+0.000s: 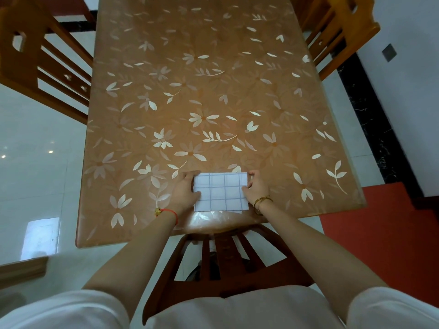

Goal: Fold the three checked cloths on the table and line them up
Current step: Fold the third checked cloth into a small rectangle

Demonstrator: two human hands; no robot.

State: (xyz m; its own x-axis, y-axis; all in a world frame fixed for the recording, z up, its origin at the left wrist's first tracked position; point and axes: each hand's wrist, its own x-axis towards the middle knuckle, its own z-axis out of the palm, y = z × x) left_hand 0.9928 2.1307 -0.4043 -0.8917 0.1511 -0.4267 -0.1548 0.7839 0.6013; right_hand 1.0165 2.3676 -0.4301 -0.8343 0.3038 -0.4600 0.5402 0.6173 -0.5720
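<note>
Cloth (221, 191): in your head view it is one folded white rectangle with thin blue checks. It lies flat at 6 o'clock on the table, just inside the near edge, with its long sides running 9 to 3 o'clock.
Left hand (184, 189): you grip the Cloth's 9 o'clock edge. The fingers are curled at the far-left corner and the thumb lies on the top face.
Right hand (256, 186): you grip the 3 o'clock edge the same way, fingers curled round the far-right corner and thumb tip pressed on top.
Table (213, 91): a long top under a glossy orange-brown cover printed with pale flowers and leaves, stretching away from you toward 12 o'clock.
Chairs: one wooden chair (35, 67) stands at 10 o'clock and another (337, 32) at 1 o'clock, both beside the Table. A third (225, 257) is tucked in at 6 o'clock between your forearms.
Wrists: a red cord (169, 213) is on your left wrist and a gold bangle (261, 203) on your right.
</note>
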